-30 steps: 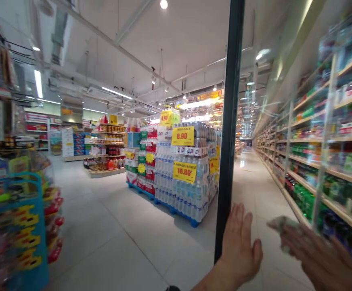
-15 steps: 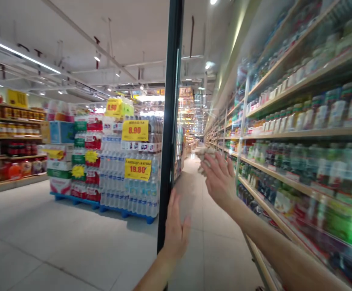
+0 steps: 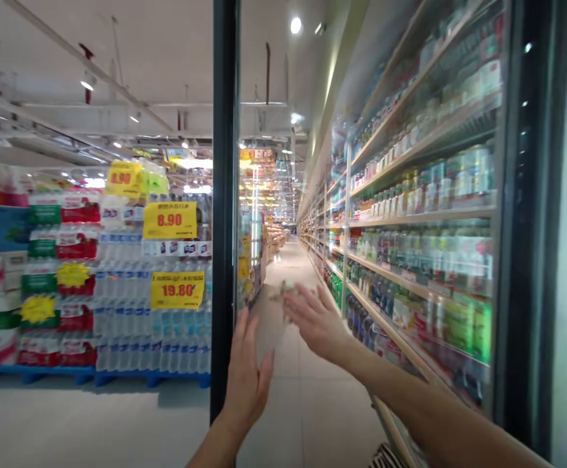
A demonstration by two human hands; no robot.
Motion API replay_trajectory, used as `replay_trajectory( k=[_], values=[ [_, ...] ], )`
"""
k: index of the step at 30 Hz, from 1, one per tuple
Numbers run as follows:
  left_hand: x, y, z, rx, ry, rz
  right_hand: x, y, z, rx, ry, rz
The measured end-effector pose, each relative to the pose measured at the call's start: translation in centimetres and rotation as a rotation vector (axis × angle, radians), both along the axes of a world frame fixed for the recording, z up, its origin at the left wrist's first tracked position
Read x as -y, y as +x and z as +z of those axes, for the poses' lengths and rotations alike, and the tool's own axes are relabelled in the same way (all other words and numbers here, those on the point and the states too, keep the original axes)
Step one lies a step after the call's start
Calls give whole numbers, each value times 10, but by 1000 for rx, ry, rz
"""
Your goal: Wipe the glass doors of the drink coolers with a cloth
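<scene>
A glass cooler door [image 3: 264, 214] with a dark frame [image 3: 225, 195] stands swung out in front of me. My left hand [image 3: 248, 374] rests against the frame's edge low down, fingers stretched out and thumb apart, gripping nothing. To its right, my right hand [image 3: 315, 318] lies against the glass with a crumpled light cloth [image 3: 287, 291] under its fingers. Motion blurs the cloth, and the hand partly covers it.
Shelves of bottles and cans [image 3: 410, 260] run along the right, past a dark upright [image 3: 527, 227]. At the left, shrink-wrapped water bottles [image 3: 132, 344] stand on blue pallets [image 3: 151, 378] under yellow price signs [image 3: 170, 220]. A tiled aisle [image 3: 283, 396] stretches ahead behind the glass.
My view has turned to the right, bringing the dark upright into sight. On the glass, my right hand with the cloth has moved lower. The left hand stays by the frame's edge.
</scene>
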State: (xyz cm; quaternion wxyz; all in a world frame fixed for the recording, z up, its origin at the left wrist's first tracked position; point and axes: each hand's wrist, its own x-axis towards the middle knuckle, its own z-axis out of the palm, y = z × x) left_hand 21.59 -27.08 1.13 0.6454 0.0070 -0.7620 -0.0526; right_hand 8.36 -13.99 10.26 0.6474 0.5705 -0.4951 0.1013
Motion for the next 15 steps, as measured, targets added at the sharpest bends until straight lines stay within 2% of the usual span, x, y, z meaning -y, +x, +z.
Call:
replay_trajectory(
  k=[2,6,7,8,12,13,15],
  values=[
    [-1,-6,10,-4,-55,16,-9,-8,2,-35,47,-8],
    [-4,-23,37,-57,-126,102,-24,-20,40,162,-281,-69],
    [-5,-27,43,-77,-134,127,-27,-20,46,176,-323,-76],
    [-6,-30,49,-97,-138,146,-29,-20,49,155,-310,-77],
    [-3,-37,62,-168,-151,173,-28,-17,39,-84,-4,-52],
    [-1,-37,63,-176,-149,181,-25,-17,41,-107,21,-44],
    [3,-38,64,-186,-154,205,-17,-16,55,-55,-52,-41]
  ],
)
